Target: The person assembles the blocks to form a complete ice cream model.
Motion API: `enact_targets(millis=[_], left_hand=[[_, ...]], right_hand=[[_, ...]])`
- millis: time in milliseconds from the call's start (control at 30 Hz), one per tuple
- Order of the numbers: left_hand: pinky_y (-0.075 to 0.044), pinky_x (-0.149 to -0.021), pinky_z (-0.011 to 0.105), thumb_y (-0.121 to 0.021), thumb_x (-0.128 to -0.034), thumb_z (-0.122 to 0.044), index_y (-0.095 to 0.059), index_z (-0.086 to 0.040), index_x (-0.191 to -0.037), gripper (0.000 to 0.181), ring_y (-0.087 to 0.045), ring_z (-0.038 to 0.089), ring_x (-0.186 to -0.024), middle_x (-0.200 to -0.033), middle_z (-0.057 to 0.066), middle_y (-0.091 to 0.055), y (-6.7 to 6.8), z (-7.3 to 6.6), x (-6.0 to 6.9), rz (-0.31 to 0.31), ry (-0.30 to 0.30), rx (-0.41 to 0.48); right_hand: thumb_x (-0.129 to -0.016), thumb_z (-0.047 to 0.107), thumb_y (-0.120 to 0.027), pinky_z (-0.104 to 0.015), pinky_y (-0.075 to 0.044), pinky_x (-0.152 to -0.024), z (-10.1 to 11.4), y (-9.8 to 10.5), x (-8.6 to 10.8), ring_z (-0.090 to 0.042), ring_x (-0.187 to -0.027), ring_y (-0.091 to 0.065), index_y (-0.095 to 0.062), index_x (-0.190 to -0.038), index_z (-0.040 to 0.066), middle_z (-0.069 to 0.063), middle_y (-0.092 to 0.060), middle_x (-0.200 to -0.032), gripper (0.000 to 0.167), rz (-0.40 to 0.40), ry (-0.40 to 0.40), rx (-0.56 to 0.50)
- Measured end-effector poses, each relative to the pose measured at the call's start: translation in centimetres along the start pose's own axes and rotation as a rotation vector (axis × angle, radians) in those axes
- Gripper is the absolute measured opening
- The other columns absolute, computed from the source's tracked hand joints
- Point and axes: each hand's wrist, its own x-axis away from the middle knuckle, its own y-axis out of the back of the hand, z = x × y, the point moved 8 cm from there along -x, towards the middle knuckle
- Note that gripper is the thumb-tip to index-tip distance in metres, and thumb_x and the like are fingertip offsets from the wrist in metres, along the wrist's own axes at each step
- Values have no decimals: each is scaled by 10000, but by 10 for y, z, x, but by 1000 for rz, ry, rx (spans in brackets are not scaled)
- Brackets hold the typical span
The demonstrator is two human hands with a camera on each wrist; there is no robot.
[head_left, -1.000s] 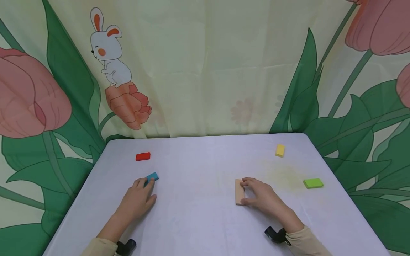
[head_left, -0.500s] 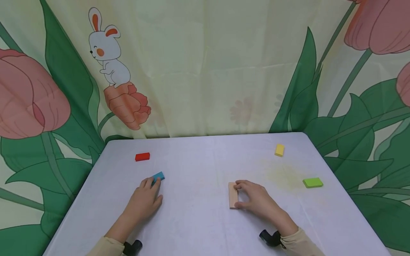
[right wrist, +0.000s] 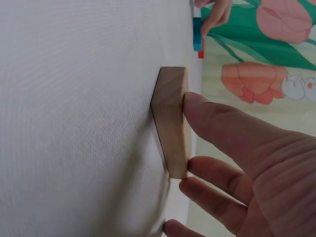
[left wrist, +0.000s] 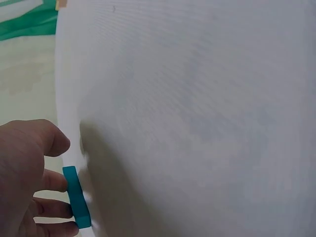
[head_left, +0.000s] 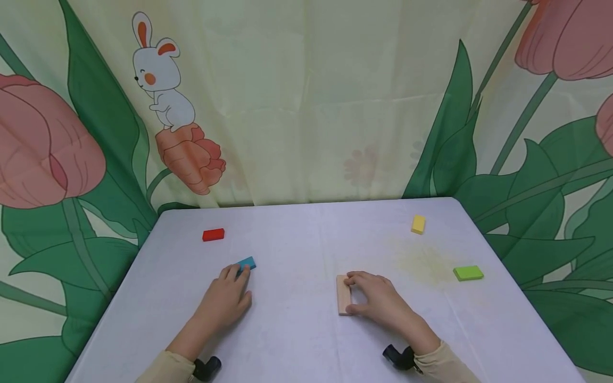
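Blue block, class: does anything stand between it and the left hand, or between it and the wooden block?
Nothing visible does: the left hand touches the blue block, and only white tabletop shows between that block and the wooden block.

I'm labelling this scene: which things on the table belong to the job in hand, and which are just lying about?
Seemingly in the job:
- blue block, touched by the left hand
- wooden block, touched by the right hand

Apparently just lying about, untouched:
- red block
- yellow block
- green block
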Motion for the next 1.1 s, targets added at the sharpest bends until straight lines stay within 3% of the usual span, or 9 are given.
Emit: enact_targets(millis=[800,1100], left_hand=[[-553,-1001,559,-659,-957,-286,-567,3,-1449,579,-522,417,-1347,-1464,235,-554,3,-40,-15,15,-103,60],[-552,-1003,550,-639,-964,-301,-560,-22,-1466,580,-507,398,-1366,-1485,214,-540,-2,-55,-21,31,-138,67]], right_hand=[[-791,316,-896,-611,-343,-1156,19,-5,2,-288,-1400,-528,-699,-1249,126,-54,-613,-1452,534,3,69,-7],[-773,315,-904,-633,-348,-1141,23,-10,4,-315,-1392,-531,-702,-1231,130,-59,-625,-1437,534,-4,96,-15]])
